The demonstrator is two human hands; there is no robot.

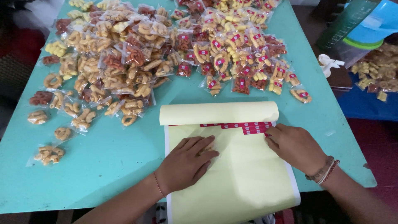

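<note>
In the lower middle of the frame we see a pale yellow sticker sheet (232, 174) lying on the turquoise surface (116, 157), its top edge curled back into a loose roll. We judge it light, thin and floppy, slick on its backing, and easy to crease, so it is best held flat by a palm. Our left hand (186, 164) does this, fingers spread and pressing down, with a small snack packet seemingly tucked beneath them, mostly hidden. Our right hand (295, 147) has its grip pinched at the end of the red label strip (244, 126) at centre right; we take the labels to be tiny and tacky, best lifted by a corner. The heap of snack packets (166, 45) fills the upper frame, cut off at the top.
</note>
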